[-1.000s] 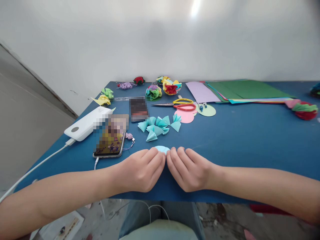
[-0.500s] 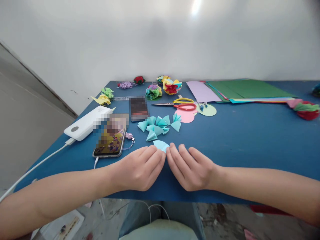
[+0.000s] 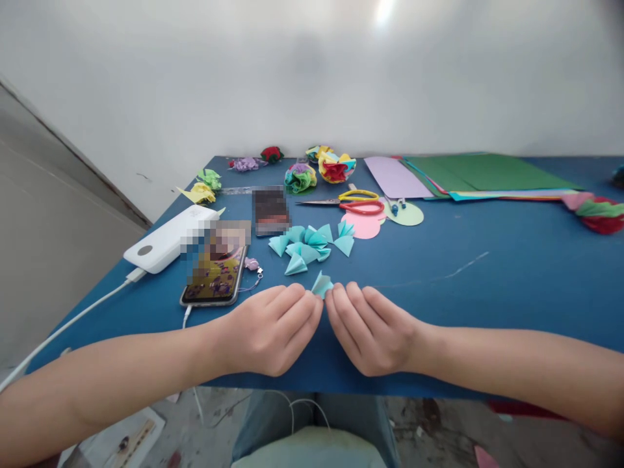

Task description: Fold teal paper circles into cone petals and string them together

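While the blue bench (image 3: 487, 273) carries everything, order of size runs from it down to the scrap being folded; at its far edge lies a stack of coloured paper sheets (image 3: 482, 174), and at the near left a white power bank (image 3: 168, 238) sits beside a phone (image 3: 214, 273); red-and-yellow scissors (image 3: 353, 203) rest near the middle, with a cluster of folded teal pieces (image 3: 307, 246) just in front of them; both hands meet at the near edge, the left hand (image 3: 273, 328) and right hand (image 3: 373, 328) close together, fingertips pinched on one small light-blue paper piece (image 3: 322, 285) that stands tilted up off the bench between them; judging from this, the fold is best kept crisp by holding the edges aligned before pressing, by pinching close to the crease rather than at the loose tip, and by keeping both wrists low on the bench for steadiness; how far the paper is folded under the fingers I cannot tell.
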A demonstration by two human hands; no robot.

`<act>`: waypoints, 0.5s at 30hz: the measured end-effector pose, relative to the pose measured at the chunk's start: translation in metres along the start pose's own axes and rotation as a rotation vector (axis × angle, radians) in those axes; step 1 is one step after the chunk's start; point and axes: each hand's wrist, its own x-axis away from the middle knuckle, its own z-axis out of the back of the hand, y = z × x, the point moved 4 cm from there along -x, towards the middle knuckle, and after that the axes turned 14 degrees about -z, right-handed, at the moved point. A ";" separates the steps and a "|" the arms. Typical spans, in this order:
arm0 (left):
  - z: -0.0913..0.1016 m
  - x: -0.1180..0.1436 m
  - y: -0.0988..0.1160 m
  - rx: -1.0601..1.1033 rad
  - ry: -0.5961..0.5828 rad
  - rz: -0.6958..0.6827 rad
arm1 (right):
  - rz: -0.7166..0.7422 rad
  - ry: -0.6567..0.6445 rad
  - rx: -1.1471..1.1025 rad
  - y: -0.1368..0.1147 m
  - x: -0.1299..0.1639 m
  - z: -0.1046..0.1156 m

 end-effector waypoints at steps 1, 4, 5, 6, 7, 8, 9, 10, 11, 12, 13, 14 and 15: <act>0.000 0.000 0.000 0.000 -0.002 -0.001 | -0.002 -0.006 0.000 0.000 0.000 0.000; -0.001 0.001 0.001 0.005 -0.009 -0.009 | -0.018 -0.019 -0.021 0.001 0.000 0.000; -0.001 0.000 0.001 0.008 -0.005 -0.011 | -0.026 -0.017 -0.032 0.002 0.000 0.000; -0.001 0.000 0.001 0.011 0.000 -0.015 | -0.032 -0.008 -0.039 0.003 0.000 0.001; 0.000 0.000 0.001 0.015 0.004 -0.019 | -0.034 0.002 -0.038 0.003 0.000 0.002; 0.000 -0.001 0.001 0.019 0.005 -0.020 | -0.028 0.009 -0.029 0.003 -0.001 0.003; 0.000 -0.002 0.001 0.021 0.004 -0.020 | -0.018 0.012 -0.015 0.003 -0.001 0.003; 0.001 -0.002 0.000 0.021 0.001 -0.015 | -0.007 0.011 0.004 0.003 -0.001 0.003; 0.001 -0.002 0.000 0.018 0.000 -0.008 | 0.003 0.006 0.023 0.003 -0.001 0.003; 0.001 -0.002 -0.001 0.014 -0.001 0.001 | 0.007 -0.002 0.038 0.002 -0.001 0.003; 0.001 -0.002 -0.001 0.009 -0.001 0.012 | 0.007 -0.010 0.048 0.002 -0.001 0.002; 0.001 -0.002 -0.002 0.003 -0.001 0.022 | 0.006 -0.015 0.053 0.002 -0.001 0.002; 0.000 -0.002 -0.002 0.000 -0.003 0.028 | 0.005 -0.018 0.053 0.001 -0.001 0.001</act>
